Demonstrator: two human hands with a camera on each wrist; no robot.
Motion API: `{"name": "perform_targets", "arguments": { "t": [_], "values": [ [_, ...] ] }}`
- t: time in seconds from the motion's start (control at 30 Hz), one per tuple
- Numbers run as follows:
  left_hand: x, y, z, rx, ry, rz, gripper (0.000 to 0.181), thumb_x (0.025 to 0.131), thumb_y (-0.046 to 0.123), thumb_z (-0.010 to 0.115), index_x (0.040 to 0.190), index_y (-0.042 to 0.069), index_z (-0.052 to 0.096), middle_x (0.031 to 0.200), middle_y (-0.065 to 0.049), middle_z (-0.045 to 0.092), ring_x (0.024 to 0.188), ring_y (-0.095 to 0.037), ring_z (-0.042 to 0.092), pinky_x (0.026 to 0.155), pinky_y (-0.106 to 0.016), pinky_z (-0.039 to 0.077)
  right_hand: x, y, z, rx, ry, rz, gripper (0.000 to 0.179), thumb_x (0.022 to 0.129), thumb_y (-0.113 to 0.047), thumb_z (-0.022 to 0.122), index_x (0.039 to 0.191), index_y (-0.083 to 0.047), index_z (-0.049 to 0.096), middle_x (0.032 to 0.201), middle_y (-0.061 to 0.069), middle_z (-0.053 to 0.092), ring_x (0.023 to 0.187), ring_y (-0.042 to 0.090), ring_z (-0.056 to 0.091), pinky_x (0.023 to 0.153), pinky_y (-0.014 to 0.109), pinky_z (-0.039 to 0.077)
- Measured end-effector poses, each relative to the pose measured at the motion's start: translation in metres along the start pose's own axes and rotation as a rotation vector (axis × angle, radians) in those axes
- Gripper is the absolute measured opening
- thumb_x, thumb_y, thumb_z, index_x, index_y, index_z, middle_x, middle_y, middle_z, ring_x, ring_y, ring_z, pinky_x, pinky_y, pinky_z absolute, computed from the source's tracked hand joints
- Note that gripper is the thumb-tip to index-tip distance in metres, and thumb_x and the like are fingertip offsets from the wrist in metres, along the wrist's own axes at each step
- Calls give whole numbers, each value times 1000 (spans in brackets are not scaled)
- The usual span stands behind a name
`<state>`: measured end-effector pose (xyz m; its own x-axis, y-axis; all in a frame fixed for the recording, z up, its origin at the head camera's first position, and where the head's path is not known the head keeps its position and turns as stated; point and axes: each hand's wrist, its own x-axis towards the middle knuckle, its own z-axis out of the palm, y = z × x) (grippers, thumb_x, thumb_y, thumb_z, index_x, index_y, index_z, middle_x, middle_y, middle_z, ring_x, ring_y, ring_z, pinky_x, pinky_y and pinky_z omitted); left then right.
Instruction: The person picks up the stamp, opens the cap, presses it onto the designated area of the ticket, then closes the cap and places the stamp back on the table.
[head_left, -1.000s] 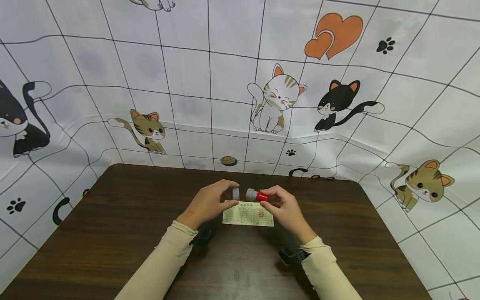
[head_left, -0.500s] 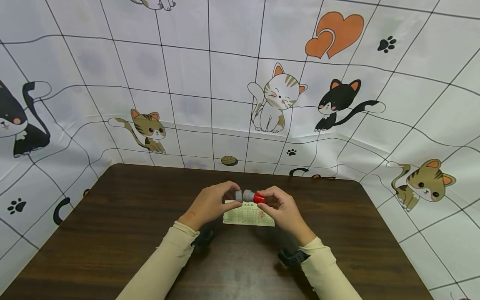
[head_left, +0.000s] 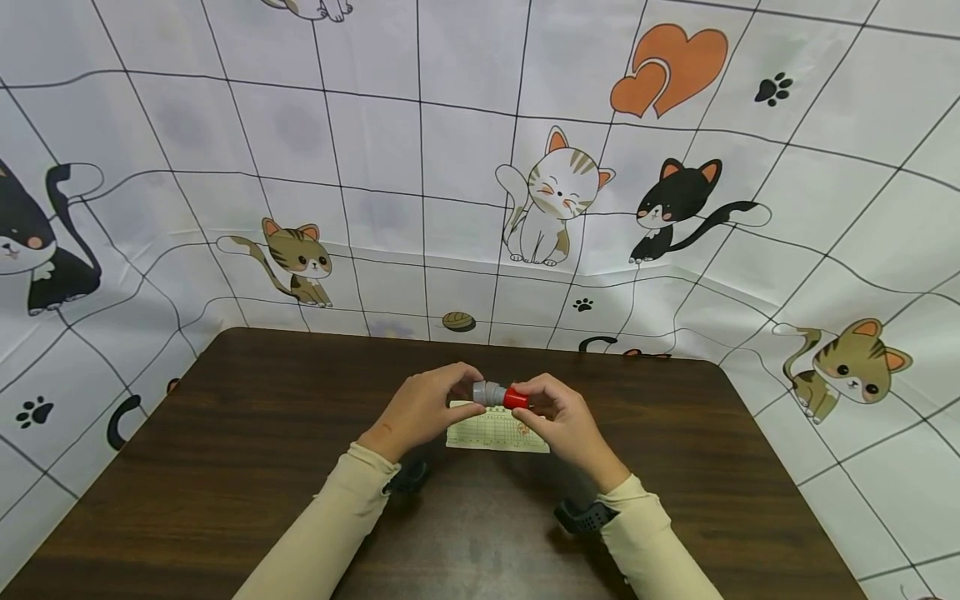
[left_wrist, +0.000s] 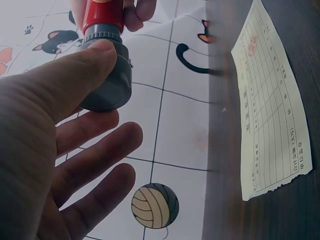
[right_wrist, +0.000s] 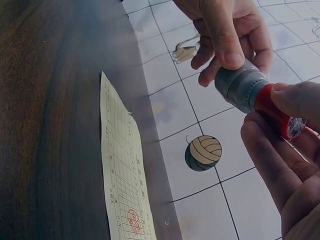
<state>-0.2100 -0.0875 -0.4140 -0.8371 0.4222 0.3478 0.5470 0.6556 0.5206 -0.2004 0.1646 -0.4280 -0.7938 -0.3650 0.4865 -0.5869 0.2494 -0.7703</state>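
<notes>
In the head view, my left hand [head_left: 422, 410] pinches a grey cap [head_left: 480, 393] between thumb and forefinger. My right hand [head_left: 567, 422] grips the red body of a stamp [head_left: 516, 398] from the other side. The stamp lies roughly level in the air, its grey end meeting the cap. Seen from the left wrist, the thumb presses on the cap [left_wrist: 111, 85] while the other fingers are spread. The right wrist view shows thumb and fingers round the red stamp [right_wrist: 272, 107], with a patterned end face. Beneath both hands lies a pale green printed form [head_left: 487, 433] with a red seal mark.
The dark wooden table [head_left: 247, 467] carries the form near its far side. A white sheet [head_left: 375, 150] printed with cats and grid lines hangs behind and on both sides. Dark wrist bands [head_left: 587, 515] sit on my wrists.
The cap and the stamp were apart a second ago. My hands have drawn together, and the cap now meets the stamp's grey end. The form stays in place.
</notes>
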Motion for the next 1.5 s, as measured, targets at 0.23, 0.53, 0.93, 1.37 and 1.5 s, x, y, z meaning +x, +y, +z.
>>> {"name": "perform_targets", "arguments": {
  "t": [0.23,0.53,0.93,1.37,1.5],
  "values": [
    [-2,2,-1,20,16,42,37,89,32,83,121,19,68,111,5,75,96,-9,74,87,-34,60,-1,1,-2,57,-35,-4,28,89,5,77,115,1,69,116,19,68,100,35,72,82,33,62],
    [-2,2,0,9,14,82,38,89,29,83,122,17,69,112,5,75,99,-10,73,89,-34,60,-2,3,-6,93,-85,-17,28,91,6,74,118,0,67,117,19,66,102,36,71,83,31,61],
    [-3,11,0,-4,-4,134,41,90,27,82,126,15,68,115,3,75,103,-12,73,91,-35,60,-3,4,-7,123,-99,11,32,92,7,73,122,1,67,120,19,66,104,28,70,85,29,61],
    [-1,10,5,57,43,154,39,89,28,84,122,15,69,112,2,76,99,-13,74,87,-34,61,-1,6,-3,80,-45,78,24,93,-1,75,116,1,69,115,21,70,94,26,71,79,26,61],
    [-1,10,6,71,57,164,38,87,27,86,119,15,70,110,3,77,97,-12,74,85,-34,61,-1,4,-3,60,-46,118,23,92,-3,76,115,-2,71,113,16,71,88,29,72,76,32,62]
  ]
}}
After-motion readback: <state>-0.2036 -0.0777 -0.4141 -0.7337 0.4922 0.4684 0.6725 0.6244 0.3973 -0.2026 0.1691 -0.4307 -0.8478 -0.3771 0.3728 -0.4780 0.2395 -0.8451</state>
